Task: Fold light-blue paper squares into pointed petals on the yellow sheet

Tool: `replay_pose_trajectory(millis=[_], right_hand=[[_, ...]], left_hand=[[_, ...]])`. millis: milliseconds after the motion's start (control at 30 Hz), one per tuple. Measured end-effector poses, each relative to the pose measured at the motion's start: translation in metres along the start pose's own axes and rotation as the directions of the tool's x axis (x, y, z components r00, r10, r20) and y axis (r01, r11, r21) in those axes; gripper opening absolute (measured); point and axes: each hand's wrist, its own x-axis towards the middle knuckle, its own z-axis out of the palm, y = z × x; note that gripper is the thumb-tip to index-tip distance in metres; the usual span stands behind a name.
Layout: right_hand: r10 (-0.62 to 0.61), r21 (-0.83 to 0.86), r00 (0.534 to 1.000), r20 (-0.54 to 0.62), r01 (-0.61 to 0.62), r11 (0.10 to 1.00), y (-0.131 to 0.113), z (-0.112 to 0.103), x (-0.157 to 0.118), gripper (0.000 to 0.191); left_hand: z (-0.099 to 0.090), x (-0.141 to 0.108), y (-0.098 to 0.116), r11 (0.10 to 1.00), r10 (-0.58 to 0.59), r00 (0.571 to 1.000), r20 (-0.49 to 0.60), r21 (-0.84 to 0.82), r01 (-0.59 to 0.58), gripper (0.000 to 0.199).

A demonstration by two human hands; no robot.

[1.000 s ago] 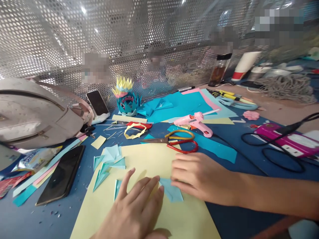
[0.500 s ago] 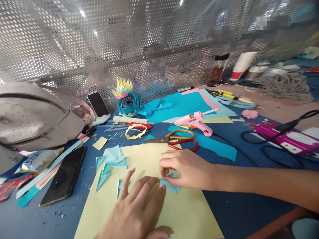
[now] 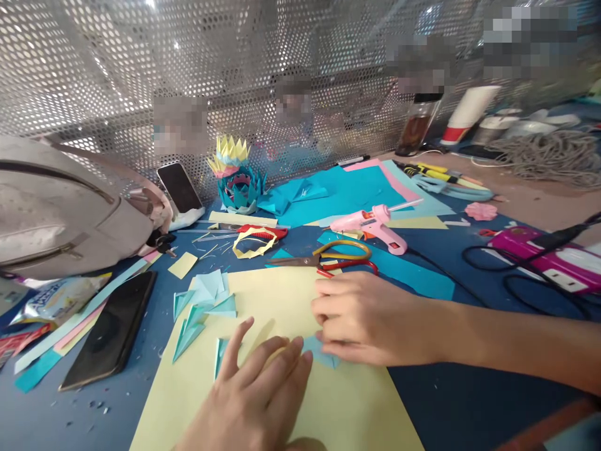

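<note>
A small light-blue paper piece (image 3: 320,352) lies on a large pale yellow sheet (image 3: 347,407). My right hand (image 3: 369,319) is over its right side, fingers curled and pressed on it. My left hand (image 3: 263,388) rests on the sheet with fingers spread, its fingertips at the piece's left edge. Folded light-blue paper pieces (image 3: 206,300) lie at the sheet's upper left, and another one (image 3: 220,357) is partly hidden behind my left hand. Scissors (image 3: 312,258) with yellow and red handles lie just beyond the sheet.
A pink glue gun (image 3: 370,225), a yellow paper ring (image 3: 254,242) and a blue and yellow paper model (image 3: 237,181) stand or lie behind. A black phone (image 3: 113,332) and a backpack (image 3: 70,207) are on the left, a purple power strip (image 3: 539,257) on the right.
My right hand has shifted slightly right, its fingers now more closed together over the blue piece. My left fingers have drawn a little closer together. The camera view has shifted slightly.
</note>
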Motion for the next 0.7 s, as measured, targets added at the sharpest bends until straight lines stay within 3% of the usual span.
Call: replay_pose_trajectory(millis=[167,300,400,567,700], right_hand=[[0.015,-0.025,0.991,0.136,-0.011,1.0,-0.003,-0.015,-0.004,0.028],[0.045,-0.037,0.981,0.191,-0.039,0.999,-0.004,-0.02,-0.004,0.032],[0.062,-0.007,0.976,0.208,-0.062,0.998,0.001,-0.018,-0.003,0.032],[0.211,0.133,0.976,0.062,-0.217,0.967,0.013,-0.003,0.002,0.031],[0.313,0.294,0.947,0.077,-0.322,0.9,0.012,0.006,0.005,0.014]], left_hand=[[0.01,-0.004,0.002,0.998,-0.039,0.997,-0.062,-0.057,0.036,0.067],[-0.009,0.003,-0.002,0.999,0.04,0.995,0.092,-0.019,-0.038,0.064],[-0.019,0.008,-0.002,0.998,0.062,0.99,0.13,-0.006,-0.062,0.062],[-0.01,0.009,0.008,1.0,0.014,1.0,0.003,0.007,-0.014,0.061],[-0.002,0.007,0.015,0.999,-0.021,0.995,-0.094,0.036,0.025,0.06]])
